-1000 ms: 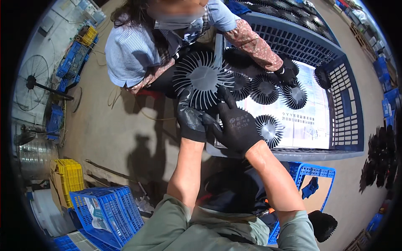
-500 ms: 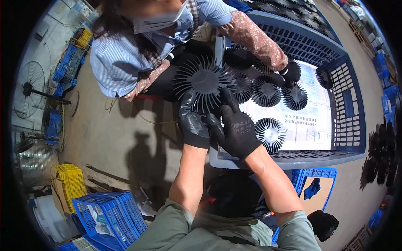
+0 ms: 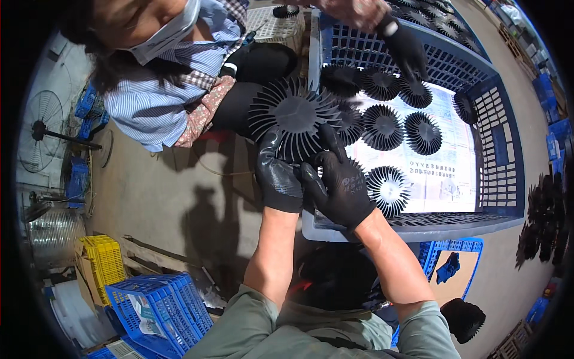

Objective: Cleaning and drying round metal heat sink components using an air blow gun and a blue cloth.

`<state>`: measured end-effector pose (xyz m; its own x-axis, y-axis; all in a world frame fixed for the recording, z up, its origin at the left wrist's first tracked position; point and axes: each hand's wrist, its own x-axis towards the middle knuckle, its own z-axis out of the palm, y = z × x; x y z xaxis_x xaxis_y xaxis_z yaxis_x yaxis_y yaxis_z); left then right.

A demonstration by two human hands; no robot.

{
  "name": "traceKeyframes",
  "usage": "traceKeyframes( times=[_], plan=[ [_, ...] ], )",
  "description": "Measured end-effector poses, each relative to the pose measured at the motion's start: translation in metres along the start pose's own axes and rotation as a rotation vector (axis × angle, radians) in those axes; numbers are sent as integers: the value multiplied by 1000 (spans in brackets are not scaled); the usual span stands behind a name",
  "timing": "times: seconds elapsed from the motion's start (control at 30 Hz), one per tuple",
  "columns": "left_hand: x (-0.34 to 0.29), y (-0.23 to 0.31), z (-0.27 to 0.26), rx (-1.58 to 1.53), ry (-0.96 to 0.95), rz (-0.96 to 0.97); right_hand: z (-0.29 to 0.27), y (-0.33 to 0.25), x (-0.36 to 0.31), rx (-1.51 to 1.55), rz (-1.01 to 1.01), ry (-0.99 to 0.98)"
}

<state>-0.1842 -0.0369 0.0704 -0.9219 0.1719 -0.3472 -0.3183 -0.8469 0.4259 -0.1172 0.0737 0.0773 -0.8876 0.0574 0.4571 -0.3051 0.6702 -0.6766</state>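
My left hand (image 3: 278, 170), in a black glove with a shiny coating, is closed on the near edge of a round black finned heat sink (image 3: 296, 115). The heat sink is tilted so that its flat centre faces up, its thin curved fins fanning out all round. At its lower right edge my right hand (image 3: 342, 188), also black-gloved, is closed with the fingers against the fins. Part of the grip under the piece is hidden. Beside my right hand, a shinier heat sink (image 3: 388, 191) lies on printed paper (image 3: 439, 161) inside a large blue-grey plastic crate (image 3: 412, 231).
Several more black heat sinks (image 3: 382, 127) lie in the crate. A co-worker's gloved hand (image 3: 406, 55) hangs over its far part; the co-worker sits at far left. Blue crates (image 3: 158, 311), a yellow crate (image 3: 103, 260) and a standing fan (image 3: 40, 128) are to the left.
The co-worker's gloved hand has lifted up and away from a heat sink in the crate, and their body has shifted left. My hands and the held heat sink have hardly moved.
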Motion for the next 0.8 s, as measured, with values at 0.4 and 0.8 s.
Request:
traceKeyframes(
  times=[0.4,0.8],
  plan=[
    [-4,1,0,-1,-33,3,-1,2,-2,1,3,13],
    [-19,-8,-6,-64,-138,116,-20,34,12,666,593,442]
  ],
)
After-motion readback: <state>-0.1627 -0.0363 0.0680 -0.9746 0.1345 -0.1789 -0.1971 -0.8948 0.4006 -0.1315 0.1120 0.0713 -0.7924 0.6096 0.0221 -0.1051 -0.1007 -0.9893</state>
